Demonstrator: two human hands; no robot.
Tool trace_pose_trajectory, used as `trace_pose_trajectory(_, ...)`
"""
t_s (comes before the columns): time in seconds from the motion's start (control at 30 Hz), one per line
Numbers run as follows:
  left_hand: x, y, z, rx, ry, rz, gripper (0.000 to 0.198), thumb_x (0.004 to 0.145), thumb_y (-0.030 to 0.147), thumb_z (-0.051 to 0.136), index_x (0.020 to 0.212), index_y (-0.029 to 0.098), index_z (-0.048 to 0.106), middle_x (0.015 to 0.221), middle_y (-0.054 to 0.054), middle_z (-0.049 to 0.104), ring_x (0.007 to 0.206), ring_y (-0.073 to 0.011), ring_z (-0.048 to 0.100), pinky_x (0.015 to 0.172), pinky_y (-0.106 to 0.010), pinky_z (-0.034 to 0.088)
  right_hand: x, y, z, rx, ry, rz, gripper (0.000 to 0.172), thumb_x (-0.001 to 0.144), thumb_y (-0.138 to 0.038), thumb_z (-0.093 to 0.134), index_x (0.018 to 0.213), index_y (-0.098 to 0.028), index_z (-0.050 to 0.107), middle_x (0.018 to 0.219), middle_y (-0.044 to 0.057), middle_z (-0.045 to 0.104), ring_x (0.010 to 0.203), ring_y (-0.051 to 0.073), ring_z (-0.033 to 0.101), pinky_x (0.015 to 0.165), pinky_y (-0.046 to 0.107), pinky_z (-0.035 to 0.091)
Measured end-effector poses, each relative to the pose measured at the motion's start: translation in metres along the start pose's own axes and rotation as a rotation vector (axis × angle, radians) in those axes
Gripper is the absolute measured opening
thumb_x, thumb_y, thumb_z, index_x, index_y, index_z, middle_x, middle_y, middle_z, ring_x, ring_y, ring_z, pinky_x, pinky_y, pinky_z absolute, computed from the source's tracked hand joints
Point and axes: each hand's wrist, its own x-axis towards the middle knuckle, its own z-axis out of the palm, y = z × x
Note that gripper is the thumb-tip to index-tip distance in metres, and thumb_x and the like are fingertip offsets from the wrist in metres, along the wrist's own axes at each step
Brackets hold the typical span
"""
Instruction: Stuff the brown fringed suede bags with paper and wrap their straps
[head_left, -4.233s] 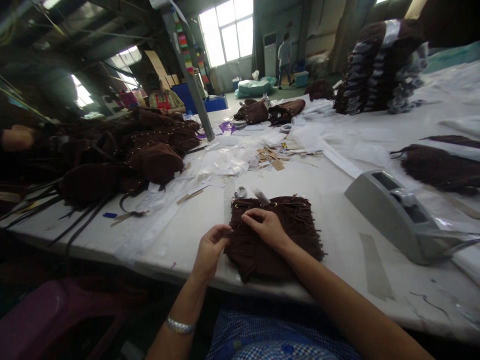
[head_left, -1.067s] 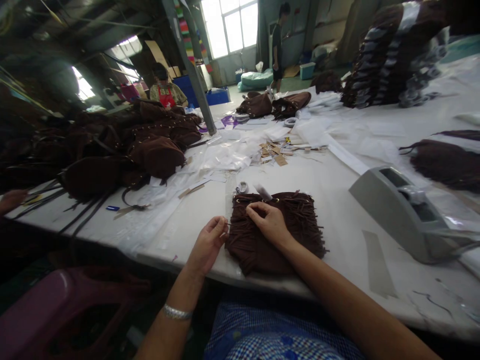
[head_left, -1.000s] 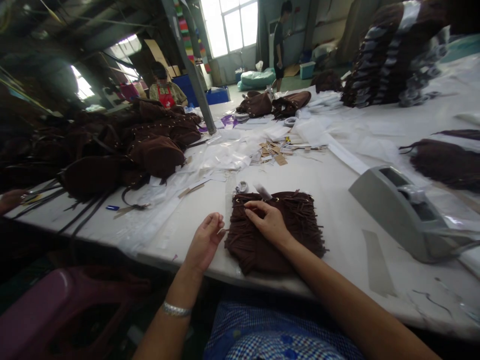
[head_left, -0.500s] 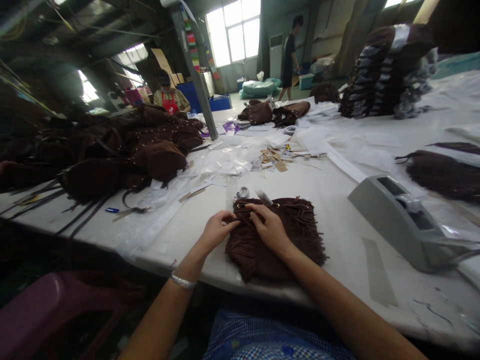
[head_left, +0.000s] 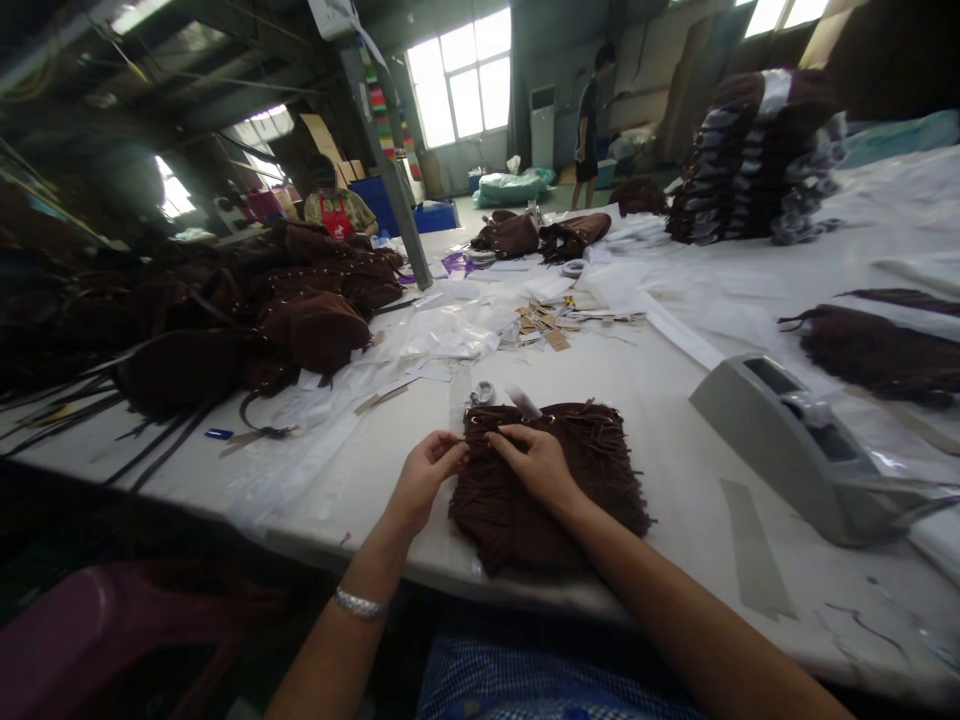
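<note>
A dark brown fringed bag [head_left: 559, 510] lies flat on the table in front of me, with metal eyelets along its top edge. My left hand [head_left: 429, 478] is closed in a pinch at the bag's upper left side. Close beside it, my right hand [head_left: 538, 462] pinches near the top edge, its wrist across the bag. Both sets of fingertips close on a thin dark strand; whether it is drawstring or fringe I cannot tell. Just past the top edge sits a small crumpled clear-and-grey piece [head_left: 481, 393]. A pale tag-like strip [head_left: 523, 402] sticks up by the eyelets.
A grey tape dispenser [head_left: 787, 440] stands at right. Brown bags [head_left: 300, 330] are heaped at left, and a tall bundled stack [head_left: 757, 160] rises at back right. Cardboard tags [head_left: 544, 325] and plastic sheets lie beyond. Two people [head_left: 589, 130] are in the background.
My fingertips have drawn slightly apart at the bag's upper left, the left hand shifting outward. The camera view has tilted a little. The standing person in the background has moved slightly.
</note>
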Motion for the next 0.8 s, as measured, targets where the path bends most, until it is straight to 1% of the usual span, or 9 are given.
trace_pose_trajectory(0.07,-0.001,0.002,0.004,0.058,-0.008,0.027,0.036,0.076,0.04,0.075,0.103,0.018,0.064,0.088,-0.002,0.067,0.079,-0.0132,0.062,0.068,-0.022,0.049,0.0,-0.001,0.001,0.005,-0.022,-0.03,0.016,0.084,-0.031,0.067,0.091,-0.021,0.077,0.093,0.004,0.077,0.087,0.026,0.072,0.085,0.038,0.055)
trace_pose_trajectory(0.13,0.001,0.005,0.01,0.134,-0.014,0.086,0.038,0.078,0.041,0.073,0.107,0.018,0.065,0.093,-0.004,0.068,0.083,-0.0154,0.062,0.069,-0.023,0.048,-0.001,-0.002,0.001,0.004,-0.053,-0.048,0.015,0.083,-0.031,0.068,0.091,-0.023,0.078,0.094,0.003,0.077,0.089,0.025,0.072,0.087,0.038,0.055)
trace_pose_trajectory(0.23,0.007,0.008,0.018,0.24,0.001,0.184,0.029,0.077,0.041,0.073,0.093,0.016,0.07,0.091,-0.005,0.069,0.086,-0.0179,0.062,0.076,-0.026,0.048,-0.002,-0.002,0.0,0.007,-0.095,-0.056,0.016,0.084,-0.031,0.067,0.094,-0.024,0.078,0.098,0.003,0.076,0.094,0.026,0.071,0.091,0.039,0.054)
trace_pose_trajectory(0.3,0.01,0.008,0.018,0.273,0.013,0.209,0.027,0.077,0.041,0.073,0.086,0.016,0.071,0.085,-0.004,0.07,0.082,-0.0176,0.061,0.076,-0.027,0.047,-0.002,-0.004,-0.001,0.029,-0.103,-0.047,0.017,0.085,-0.031,0.066,0.095,-0.025,0.078,0.099,0.003,0.076,0.095,0.026,0.071,0.091,0.039,0.054)
trace_pose_trajectory(0.47,0.005,0.0,0.01,0.136,0.087,0.135,0.028,0.073,0.041,0.078,0.079,0.015,0.07,0.072,0.0,0.066,0.068,-0.0127,0.055,0.064,-0.022,0.042,-0.001,-0.009,-0.003,0.057,-0.066,0.015,0.02,0.086,-0.033,0.063,0.09,-0.02,0.078,0.092,0.003,0.077,0.087,0.025,0.072,0.081,0.033,0.055)
trace_pose_trajectory(0.57,0.002,-0.008,0.009,0.048,0.074,0.084,0.032,0.074,0.045,0.076,0.082,0.015,0.068,0.075,0.0,0.065,0.067,-0.0114,0.054,0.062,-0.021,0.042,-0.001,-0.008,-0.002,0.01,-0.067,0.041,0.024,0.088,-0.035,0.061,0.088,-0.018,0.078,0.082,0.003,0.076,0.075,0.022,0.071,0.072,0.031,0.055)
trace_pose_trajectory(0.63,0.003,-0.01,0.01,0.021,0.066,0.073,0.033,0.077,0.047,0.073,0.086,0.016,0.066,0.077,0.0,0.065,0.067,-0.0107,0.054,0.062,-0.021,0.042,-0.001,-0.006,-0.001,0.001,-0.066,0.027,0.023,0.087,-0.035,0.063,0.091,-0.019,0.077,0.084,0.003,0.077,0.077,0.022,0.071,0.075,0.032,0.055)
trace_pose_trajectory(0.73,0.004,-0.006,0.015,0.006,0.038,0.072,0.032,0.077,0.046,0.074,0.085,0.015,0.066,0.075,0.001,0.063,0.067,-0.0101,0.053,0.063,-0.02,0.041,-0.001,-0.002,0.0,0.015,-0.06,-0.03,0.019,0.082,-0.033,0.069,0.093,-0.02,0.077,0.095,0.004,0.077,0.089,0.024,0.071,0.086,0.034,0.054)
trace_pose_trajectory(0.8,0.004,-0.002,0.017,0.016,-0.001,0.081,0.031,0.077,0.044,0.075,0.085,0.015,0.067,0.075,0.001,0.063,0.069,-0.0105,0.053,0.065,-0.02,0.042,-0.001,0.0,0.0,0.017,-0.051,-0.033,0.02,0.08,-0.034,0.071,0.092,-0.02,0.077,0.095,0.005,0.077,0.089,0.024,0.071,0.086,0.034,0.054)
